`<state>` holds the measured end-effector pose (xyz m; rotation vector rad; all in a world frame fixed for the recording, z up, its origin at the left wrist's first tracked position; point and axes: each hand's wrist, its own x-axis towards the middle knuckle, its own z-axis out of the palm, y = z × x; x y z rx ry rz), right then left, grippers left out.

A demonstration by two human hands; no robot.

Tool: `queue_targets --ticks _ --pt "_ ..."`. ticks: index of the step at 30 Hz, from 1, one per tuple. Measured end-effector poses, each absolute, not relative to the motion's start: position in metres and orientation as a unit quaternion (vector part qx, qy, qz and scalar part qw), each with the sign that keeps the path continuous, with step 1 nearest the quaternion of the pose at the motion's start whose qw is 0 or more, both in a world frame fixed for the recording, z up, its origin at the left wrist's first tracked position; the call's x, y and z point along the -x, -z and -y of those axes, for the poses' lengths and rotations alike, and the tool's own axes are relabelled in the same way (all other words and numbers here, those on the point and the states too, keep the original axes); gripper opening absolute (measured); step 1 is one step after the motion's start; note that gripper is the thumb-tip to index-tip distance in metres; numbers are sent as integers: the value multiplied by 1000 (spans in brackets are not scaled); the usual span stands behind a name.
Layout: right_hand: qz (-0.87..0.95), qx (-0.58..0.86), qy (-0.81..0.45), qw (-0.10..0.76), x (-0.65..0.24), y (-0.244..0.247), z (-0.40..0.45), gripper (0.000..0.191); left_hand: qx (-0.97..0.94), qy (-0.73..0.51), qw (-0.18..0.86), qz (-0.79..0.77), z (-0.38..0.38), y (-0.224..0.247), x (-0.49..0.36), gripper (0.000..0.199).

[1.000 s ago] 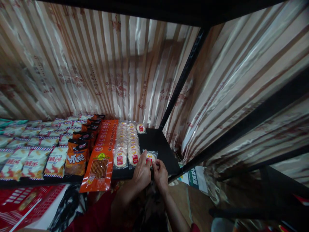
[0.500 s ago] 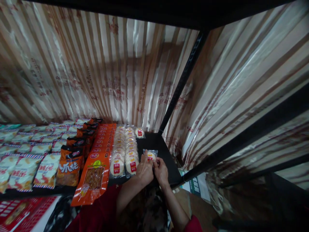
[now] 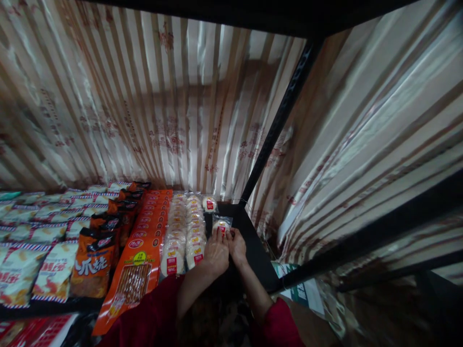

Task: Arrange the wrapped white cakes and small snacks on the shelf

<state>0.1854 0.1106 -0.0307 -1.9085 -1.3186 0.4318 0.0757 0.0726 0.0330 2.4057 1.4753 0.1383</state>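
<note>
Both hands are on a clear packet holding a round white rice cracker (image 3: 221, 222) with a red label, over the black shelf at the right of the rows. My left hand (image 3: 216, 251) has its fingers on the packet's near left part. At the near right edge, the thumb and fingers of my right hand (image 3: 237, 246) pinch the same packet. Just beyond it a single matching packet (image 3: 209, 204) lies at the back. To the left run two rows of overlapping rice cracker packets (image 3: 195, 236). Fingertips partly hide the held packet's lower side.
Orange snack-stick packs (image 3: 135, 270), brown-orange bags (image 3: 92, 265) and white chip bags (image 3: 54, 272) line the shelf leftward. A black post (image 3: 278, 130) rises at the back corner, with striped sheeting (image 3: 181, 111) behind. A red package (image 3: 36, 330) shows at lower left.
Both hands have moved the rice cracker packet slightly farther back and left, toward the single packet. My view has shifted a little, so the goods on the left appear lower.
</note>
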Motion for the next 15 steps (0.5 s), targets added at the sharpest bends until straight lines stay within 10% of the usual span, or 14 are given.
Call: queue_targets --ticks 15 --pt "541 739 -152 371 -176 37 -167 23 -838 -24 97 -536 -126 -19 -68 52"
